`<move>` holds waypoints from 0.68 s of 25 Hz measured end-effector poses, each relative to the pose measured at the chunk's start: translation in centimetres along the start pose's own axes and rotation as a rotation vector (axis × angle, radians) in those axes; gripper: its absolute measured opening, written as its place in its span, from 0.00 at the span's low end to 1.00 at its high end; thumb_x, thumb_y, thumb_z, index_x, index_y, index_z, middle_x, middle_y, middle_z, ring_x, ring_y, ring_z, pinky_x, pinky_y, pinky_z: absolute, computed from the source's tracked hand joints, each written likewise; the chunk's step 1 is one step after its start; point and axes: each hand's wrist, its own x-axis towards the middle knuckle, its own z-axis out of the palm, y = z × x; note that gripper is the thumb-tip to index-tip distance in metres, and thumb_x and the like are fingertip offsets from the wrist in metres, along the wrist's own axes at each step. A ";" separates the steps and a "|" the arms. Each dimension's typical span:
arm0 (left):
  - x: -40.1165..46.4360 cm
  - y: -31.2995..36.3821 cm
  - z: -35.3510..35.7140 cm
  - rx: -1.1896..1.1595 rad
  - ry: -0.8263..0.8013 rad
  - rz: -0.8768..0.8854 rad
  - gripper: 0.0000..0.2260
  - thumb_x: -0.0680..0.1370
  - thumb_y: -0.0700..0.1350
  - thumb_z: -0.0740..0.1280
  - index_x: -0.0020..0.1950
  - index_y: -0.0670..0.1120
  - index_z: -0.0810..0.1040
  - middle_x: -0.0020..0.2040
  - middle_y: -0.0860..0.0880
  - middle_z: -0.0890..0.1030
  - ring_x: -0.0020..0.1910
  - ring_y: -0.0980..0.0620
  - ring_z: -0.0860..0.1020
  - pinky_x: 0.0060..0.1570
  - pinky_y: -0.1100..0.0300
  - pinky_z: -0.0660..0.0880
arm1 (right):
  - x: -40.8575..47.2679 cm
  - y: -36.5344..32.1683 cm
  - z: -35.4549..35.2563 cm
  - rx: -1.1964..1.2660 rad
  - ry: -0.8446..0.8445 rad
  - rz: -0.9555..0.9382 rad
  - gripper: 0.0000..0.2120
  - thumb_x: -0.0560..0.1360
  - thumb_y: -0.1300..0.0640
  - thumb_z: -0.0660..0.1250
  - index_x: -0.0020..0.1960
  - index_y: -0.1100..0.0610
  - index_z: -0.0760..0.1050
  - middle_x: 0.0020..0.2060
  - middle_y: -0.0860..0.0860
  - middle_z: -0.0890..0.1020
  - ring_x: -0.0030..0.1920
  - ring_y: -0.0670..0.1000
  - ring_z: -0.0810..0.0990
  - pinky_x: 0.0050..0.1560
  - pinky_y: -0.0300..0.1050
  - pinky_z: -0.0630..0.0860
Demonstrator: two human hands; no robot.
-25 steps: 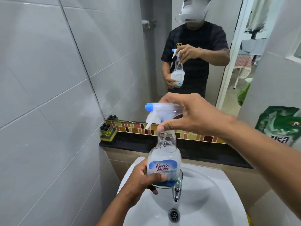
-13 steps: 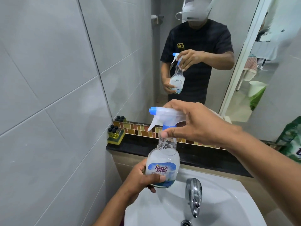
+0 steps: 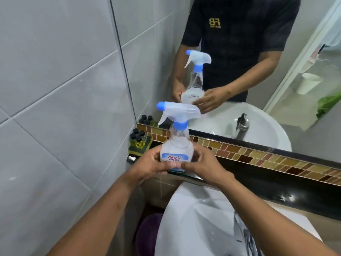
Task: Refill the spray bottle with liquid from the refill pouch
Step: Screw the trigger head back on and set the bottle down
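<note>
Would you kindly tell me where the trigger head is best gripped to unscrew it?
Grip the blue collar under the trigger head, from the right, since the lever hangs on its left. One hand can hold the spray bottle.

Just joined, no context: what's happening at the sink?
A person is holding a King's Stella spray bottle upright in both hands, left hand and right hand wrapped around its base, above the black ledge behind the white sink. The blue-collared trigger head is on. No refill pouch is in view, so no pouring is happening.

White sink [image 3: 184, 209], wall mirror [image 3: 304, 111], small bottles [image 3: 137, 139]
</note>
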 end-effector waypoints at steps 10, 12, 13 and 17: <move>6.6 -3.8 -4.0 0.291 0.368 0.001 0.26 0.75 0.33 0.77 0.72 0.45 0.79 0.58 0.51 0.88 0.55 0.58 0.86 0.59 0.60 0.82 | 10.6 6.6 6.1 0.065 0.077 0.127 0.31 0.69 0.64 0.82 0.70 0.56 0.77 0.61 0.52 0.86 0.60 0.51 0.85 0.65 0.55 0.80; 6.1 -4.0 -3.3 0.294 0.445 0.027 0.22 0.76 0.31 0.75 0.69 0.44 0.81 0.57 0.50 0.87 0.58 0.50 0.86 0.62 0.55 0.81 | 10.3 6.8 6.6 0.046 0.061 0.121 0.32 0.70 0.64 0.82 0.71 0.53 0.77 0.61 0.50 0.86 0.61 0.50 0.84 0.66 0.55 0.80; 6.1 -4.0 -2.8 0.289 0.485 0.028 0.19 0.77 0.32 0.74 0.67 0.43 0.82 0.57 0.49 0.88 0.59 0.50 0.86 0.62 0.55 0.80 | 10.0 6.2 6.6 0.012 0.058 0.121 0.33 0.70 0.63 0.82 0.72 0.53 0.76 0.62 0.50 0.85 0.62 0.50 0.84 0.66 0.54 0.80; 2.9 -4.9 -0.1 0.380 0.738 -0.073 0.16 0.77 0.37 0.76 0.64 0.41 0.84 0.57 0.43 0.89 0.52 0.55 0.82 0.55 0.61 0.73 | 6.8 5.3 5.2 -0.078 0.048 0.193 0.41 0.70 0.56 0.82 0.79 0.53 0.69 0.72 0.54 0.79 0.71 0.54 0.78 0.70 0.50 0.75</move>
